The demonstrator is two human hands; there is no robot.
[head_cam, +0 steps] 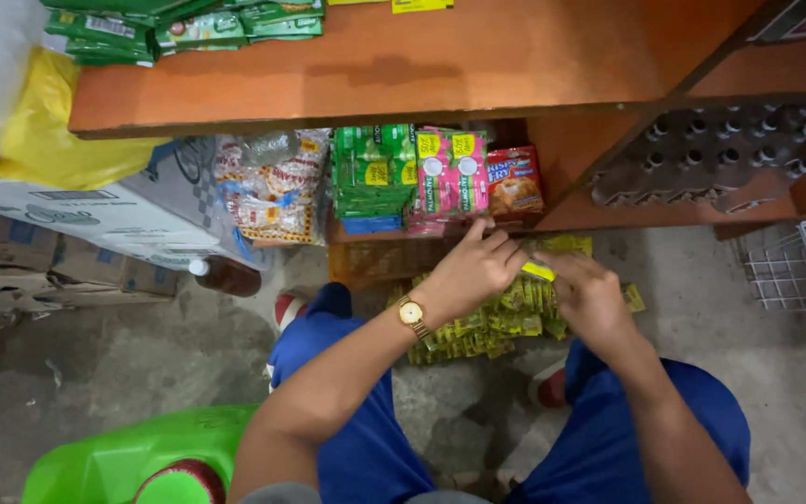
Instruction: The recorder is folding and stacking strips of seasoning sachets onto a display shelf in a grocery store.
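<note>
Between the knees, on the concrete floor, both hands meet over a loose pile of yellow-green sachets: the left hand and right hand are curled, fingertips pinching a small yellow sachet strip between them. Most sachets remain on the floor; the far lower shelf already holds green packets and pink packs, though whether any yellow-green sachets are shelved appears unclear.

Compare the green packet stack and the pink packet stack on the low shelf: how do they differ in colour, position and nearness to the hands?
The green packet stack is green; the pink packet stack is pink. Green stands left of pink. Pink sits just above the left hand; green is farther away. Both carry yellow patches and stand side by side on the low shelf.
</note>
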